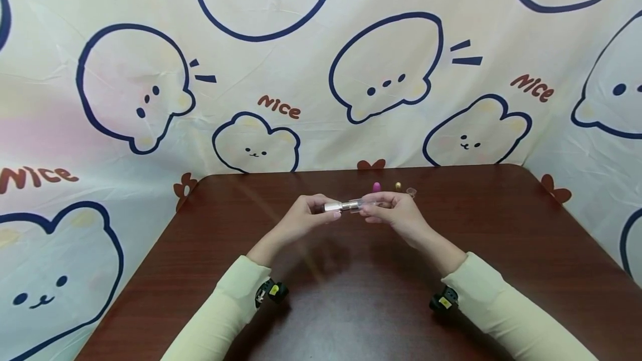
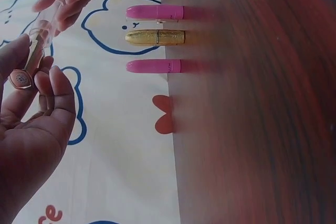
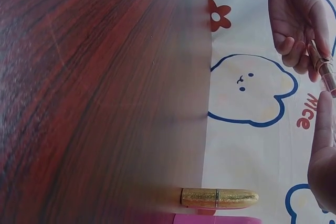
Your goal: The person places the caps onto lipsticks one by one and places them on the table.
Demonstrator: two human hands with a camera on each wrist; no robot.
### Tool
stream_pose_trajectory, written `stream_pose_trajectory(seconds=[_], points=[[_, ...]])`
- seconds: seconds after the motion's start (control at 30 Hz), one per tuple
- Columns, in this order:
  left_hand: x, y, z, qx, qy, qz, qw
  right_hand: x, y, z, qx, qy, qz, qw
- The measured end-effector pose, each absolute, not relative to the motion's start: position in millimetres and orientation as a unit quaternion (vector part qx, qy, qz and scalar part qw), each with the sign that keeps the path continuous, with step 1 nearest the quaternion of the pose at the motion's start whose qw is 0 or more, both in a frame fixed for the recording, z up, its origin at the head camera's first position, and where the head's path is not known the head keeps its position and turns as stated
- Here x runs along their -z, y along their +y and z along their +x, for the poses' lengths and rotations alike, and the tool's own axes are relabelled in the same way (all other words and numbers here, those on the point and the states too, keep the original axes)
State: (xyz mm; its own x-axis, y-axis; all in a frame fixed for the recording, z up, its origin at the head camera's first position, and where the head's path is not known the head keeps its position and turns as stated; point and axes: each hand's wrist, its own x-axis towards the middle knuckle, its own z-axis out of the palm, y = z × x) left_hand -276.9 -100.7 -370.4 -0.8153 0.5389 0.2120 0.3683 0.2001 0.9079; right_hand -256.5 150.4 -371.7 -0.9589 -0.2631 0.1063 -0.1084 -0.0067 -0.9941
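My left hand [image 1: 307,215] pinches the metallic base of a lipstick [image 1: 341,206] between thumb and fingers, and the tube lies nearly level above the table. From the other side my right hand [image 1: 401,215] pinches a clear cap [image 2: 49,19] that sits over the lipstick's far end. How far the cap is pushed on cannot be told. In the right wrist view the gold-toned lipstick [image 3: 316,59] points toward the right hand's fingers, which partly hide the cap.
Behind the hands, pink lipstick tubes [image 2: 155,12] and a gold one [image 2: 156,37] stand upright on the brown table [image 1: 321,305]. A small clear piece [image 1: 411,191] is beside them. A patterned cloth [image 1: 311,71] hangs along the table's back and sides.
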Motion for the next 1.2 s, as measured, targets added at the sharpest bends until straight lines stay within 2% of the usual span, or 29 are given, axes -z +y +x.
stream_pose_trajectory(seconds=[0.5, 1.0, 1.2], points=[[372.5, -96.1, -276.0, -0.568, 0.761, 0.305, 0.075, 372.9, 143.3, -255.8, 0.689, 0.710, -0.130, 0.060], [373.4, -94.6, -275.5, -0.566, 0.770, 0.281, 0.085, 376.2, 141.8, -255.3, 0.705, 0.693, -0.118, 0.088], [360.8, -93.6, -266.1, -0.561, 0.774, 0.281, 0.089, 375.2, 141.0, -255.0, 0.699, 0.700, -0.117, 0.095]])
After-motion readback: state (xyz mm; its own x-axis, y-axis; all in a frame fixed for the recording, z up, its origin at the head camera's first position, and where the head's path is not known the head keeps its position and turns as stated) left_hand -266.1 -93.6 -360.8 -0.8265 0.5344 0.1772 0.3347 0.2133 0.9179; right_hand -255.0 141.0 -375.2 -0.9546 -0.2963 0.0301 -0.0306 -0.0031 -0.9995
